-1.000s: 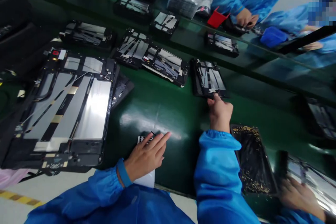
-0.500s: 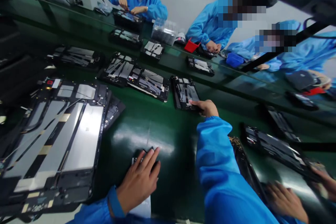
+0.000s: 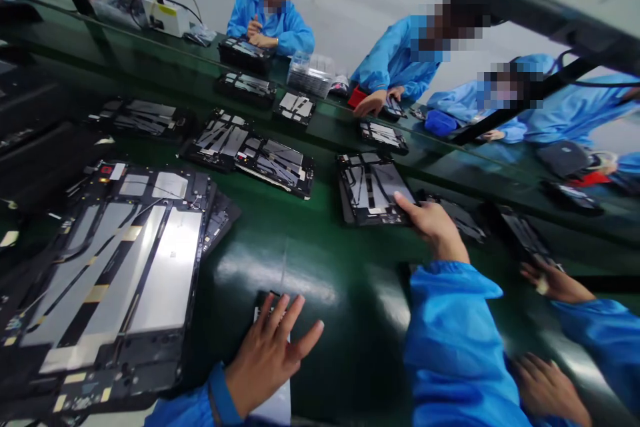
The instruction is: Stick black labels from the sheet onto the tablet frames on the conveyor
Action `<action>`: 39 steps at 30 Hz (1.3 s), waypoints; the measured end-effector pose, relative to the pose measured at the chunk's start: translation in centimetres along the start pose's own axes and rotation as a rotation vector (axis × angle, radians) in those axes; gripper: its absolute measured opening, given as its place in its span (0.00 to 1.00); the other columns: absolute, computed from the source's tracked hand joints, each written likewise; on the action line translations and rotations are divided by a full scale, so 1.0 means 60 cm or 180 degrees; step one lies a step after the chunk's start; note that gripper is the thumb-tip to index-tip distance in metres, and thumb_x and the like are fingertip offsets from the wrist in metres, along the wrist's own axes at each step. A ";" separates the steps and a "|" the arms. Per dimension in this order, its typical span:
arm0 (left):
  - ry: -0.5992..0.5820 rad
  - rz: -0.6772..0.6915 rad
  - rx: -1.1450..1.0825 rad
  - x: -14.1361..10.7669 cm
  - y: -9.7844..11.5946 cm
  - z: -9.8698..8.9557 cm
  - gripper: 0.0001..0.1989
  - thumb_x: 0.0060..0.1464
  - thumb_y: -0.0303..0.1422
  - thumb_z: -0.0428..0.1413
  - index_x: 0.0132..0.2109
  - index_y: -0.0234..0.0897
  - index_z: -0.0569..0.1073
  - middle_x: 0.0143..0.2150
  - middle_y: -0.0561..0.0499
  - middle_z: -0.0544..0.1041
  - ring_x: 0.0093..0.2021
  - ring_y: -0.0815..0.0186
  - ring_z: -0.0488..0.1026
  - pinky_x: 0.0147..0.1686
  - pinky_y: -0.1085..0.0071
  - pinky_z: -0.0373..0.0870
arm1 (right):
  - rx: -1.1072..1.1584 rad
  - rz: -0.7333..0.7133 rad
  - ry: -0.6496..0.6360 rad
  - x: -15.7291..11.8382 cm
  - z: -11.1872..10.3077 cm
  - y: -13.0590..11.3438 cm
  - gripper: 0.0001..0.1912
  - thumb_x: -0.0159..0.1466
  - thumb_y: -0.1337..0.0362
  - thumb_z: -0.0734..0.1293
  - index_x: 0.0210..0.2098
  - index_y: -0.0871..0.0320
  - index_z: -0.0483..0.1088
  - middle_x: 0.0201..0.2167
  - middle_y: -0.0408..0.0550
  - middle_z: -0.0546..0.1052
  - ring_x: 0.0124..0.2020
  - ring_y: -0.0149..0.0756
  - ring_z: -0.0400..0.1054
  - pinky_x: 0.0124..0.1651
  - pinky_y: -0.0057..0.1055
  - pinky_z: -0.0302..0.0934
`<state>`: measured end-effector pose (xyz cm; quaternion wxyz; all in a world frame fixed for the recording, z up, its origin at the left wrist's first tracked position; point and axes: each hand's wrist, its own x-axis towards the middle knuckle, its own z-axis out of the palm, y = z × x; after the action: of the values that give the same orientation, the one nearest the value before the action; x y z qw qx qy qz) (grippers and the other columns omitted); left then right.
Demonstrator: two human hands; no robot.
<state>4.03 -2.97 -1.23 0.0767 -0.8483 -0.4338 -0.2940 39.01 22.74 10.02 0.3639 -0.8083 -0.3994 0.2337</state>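
My right hand (image 3: 434,223) grips the lower right corner of an opened tablet (image 3: 373,187), its thumb on top; the tablet lies over another dark part on the green table (image 3: 300,247). Nearer to me, my left hand (image 3: 267,353) rests with fingers spread over a dark-and-white item (image 3: 275,397), which it partly covers. It holds nothing. A large opened tablet (image 3: 165,267) with silver battery panels and cables lies on a stack at the left.
Opened tablets (image 3: 275,167) line the table's middle. A co-worker's hands (image 3: 547,383) are at the right, one by a tablet (image 3: 525,233). People in blue work across, near a clear box (image 3: 311,73) and blue container (image 3: 440,122). Dark posts (image 3: 530,103) cross the view.
My right hand has moved right and now holds a wider-looking tablet turned at another angle. My left hand's fingers are spread wider. At the right, the neighbour's long dark tablet has left its place.
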 end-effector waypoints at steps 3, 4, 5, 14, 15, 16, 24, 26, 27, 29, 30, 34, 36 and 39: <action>-0.0011 0.0162 -0.0030 -0.009 0.001 0.000 0.33 0.65 0.36 0.67 0.73 0.55 0.70 0.70 0.50 0.78 0.73 0.55 0.70 0.76 0.55 0.62 | -0.0092 0.0298 -0.0529 -0.085 -0.049 0.039 0.22 0.55 0.47 0.85 0.30 0.56 0.79 0.27 0.49 0.81 0.27 0.41 0.72 0.28 0.35 0.67; -0.0027 0.0235 -0.0030 -0.010 0.001 0.001 0.33 0.65 0.35 0.68 0.74 0.55 0.69 0.71 0.50 0.77 0.72 0.56 0.70 0.76 0.56 0.62 | -0.0006 0.0384 -0.0837 -0.118 -0.056 0.053 0.25 0.51 0.44 0.86 0.32 0.56 0.81 0.28 0.49 0.83 0.28 0.42 0.74 0.29 0.36 0.68; 0.0005 0.0319 -0.0042 -0.012 0.002 0.002 0.34 0.65 0.34 0.68 0.74 0.55 0.69 0.72 0.50 0.76 0.72 0.57 0.70 0.77 0.55 0.62 | 0.0085 0.0448 -0.1174 -0.149 -0.058 0.067 0.28 0.47 0.41 0.87 0.33 0.56 0.82 0.28 0.49 0.84 0.29 0.44 0.75 0.31 0.36 0.70; 0.0085 0.0915 -0.0578 -0.018 0.000 0.004 0.35 0.62 0.41 0.72 0.71 0.65 0.68 0.80 0.60 0.66 0.82 0.61 0.49 0.79 0.58 0.57 | -0.0724 -0.0788 -0.2320 -0.215 -0.006 0.118 0.38 0.51 0.25 0.79 0.34 0.56 0.84 0.35 0.54 0.85 0.38 0.51 0.79 0.44 0.44 0.76; 0.0099 0.0920 -0.0621 -0.017 0.000 0.003 0.35 0.62 0.41 0.72 0.71 0.64 0.68 0.80 0.60 0.66 0.82 0.61 0.47 0.79 0.58 0.57 | -0.0891 -0.1205 -0.1872 -0.224 -0.005 0.116 0.37 0.56 0.26 0.76 0.35 0.56 0.84 0.37 0.56 0.85 0.42 0.53 0.79 0.47 0.47 0.76; 0.0100 0.0914 -0.0649 -0.015 0.000 0.003 0.35 0.62 0.41 0.72 0.71 0.64 0.68 0.80 0.60 0.66 0.83 0.61 0.45 0.79 0.59 0.56 | -0.0993 -0.1592 -0.1341 -0.240 -0.004 0.112 0.34 0.62 0.28 0.74 0.36 0.55 0.84 0.39 0.57 0.85 0.45 0.55 0.79 0.51 0.50 0.76; 0.0174 0.0917 -0.0655 -0.012 0.002 0.008 0.37 0.57 0.38 0.74 0.69 0.64 0.70 0.78 0.59 0.67 0.86 0.59 0.39 0.79 0.58 0.58 | 0.0955 -0.0687 -0.3128 -0.416 0.022 0.050 0.20 0.70 0.43 0.77 0.39 0.54 0.87 0.35 0.50 0.87 0.35 0.38 0.80 0.38 0.33 0.74; 0.0269 0.0942 -0.0733 -0.012 0.002 0.010 0.34 0.57 0.38 0.74 0.66 0.64 0.72 0.77 0.60 0.68 0.86 0.60 0.40 0.79 0.58 0.58 | 0.1304 0.0087 -0.3441 -0.415 0.035 0.051 0.23 0.62 0.41 0.82 0.38 0.56 0.87 0.32 0.49 0.86 0.31 0.35 0.78 0.36 0.31 0.73; 0.0308 0.0958 -0.0792 -0.011 0.003 0.011 0.32 0.57 0.39 0.74 0.65 0.63 0.73 0.76 0.60 0.68 0.86 0.61 0.40 0.79 0.58 0.58 | 0.1414 0.0377 -0.3568 -0.411 0.041 0.054 0.24 0.59 0.41 0.84 0.38 0.57 0.87 0.30 0.47 0.85 0.29 0.33 0.76 0.35 0.30 0.72; 0.0346 0.0981 -0.0910 -0.011 0.003 0.013 0.30 0.57 0.38 0.74 0.63 0.61 0.74 0.76 0.60 0.69 0.86 0.61 0.39 0.79 0.59 0.58 | 0.1531 0.0706 -0.3786 -0.404 0.051 0.059 0.25 0.55 0.43 0.86 0.38 0.57 0.87 0.28 0.45 0.84 0.27 0.31 0.75 0.34 0.29 0.71; 0.0342 0.0998 -0.0940 -0.011 0.003 0.013 0.29 0.57 0.38 0.74 0.63 0.61 0.74 0.76 0.60 0.69 0.86 0.61 0.39 0.79 0.59 0.58 | 0.1552 0.0767 -0.3858 -0.403 0.055 0.061 0.24 0.54 0.44 0.87 0.38 0.57 0.87 0.28 0.44 0.83 0.28 0.30 0.75 0.34 0.28 0.71; 0.0157 0.1127 -0.0818 -0.014 0.001 0.014 0.31 0.57 0.36 0.74 0.64 0.62 0.74 0.76 0.59 0.70 0.85 0.61 0.43 0.78 0.57 0.61 | 0.1536 0.0800 -0.3925 -0.407 0.063 0.060 0.24 0.54 0.44 0.86 0.34 0.58 0.86 0.27 0.44 0.82 0.28 0.30 0.74 0.33 0.26 0.69; 0.0106 0.1157 -0.0753 -0.016 0.000 0.013 0.32 0.58 0.36 0.73 0.65 0.62 0.73 0.77 0.60 0.69 0.85 0.62 0.44 0.79 0.57 0.60 | 0.1514 0.0758 -0.3924 -0.408 0.065 0.060 0.24 0.55 0.43 0.86 0.34 0.58 0.85 0.26 0.43 0.81 0.27 0.29 0.72 0.32 0.26 0.68; 0.0136 0.1098 -0.0747 -0.014 0.000 0.012 0.33 0.59 0.38 0.73 0.66 0.62 0.71 0.80 0.63 0.66 0.86 0.62 0.37 0.81 0.60 0.53 | 0.1470 0.0613 -0.3863 -0.405 0.064 0.065 0.22 0.56 0.44 0.85 0.33 0.57 0.84 0.26 0.42 0.80 0.27 0.29 0.71 0.34 0.27 0.69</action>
<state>3.93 -3.29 -2.29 0.0358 -0.9066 -0.2432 -0.3429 24.39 2.83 6.73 0.2155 -0.4663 -0.3992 0.7594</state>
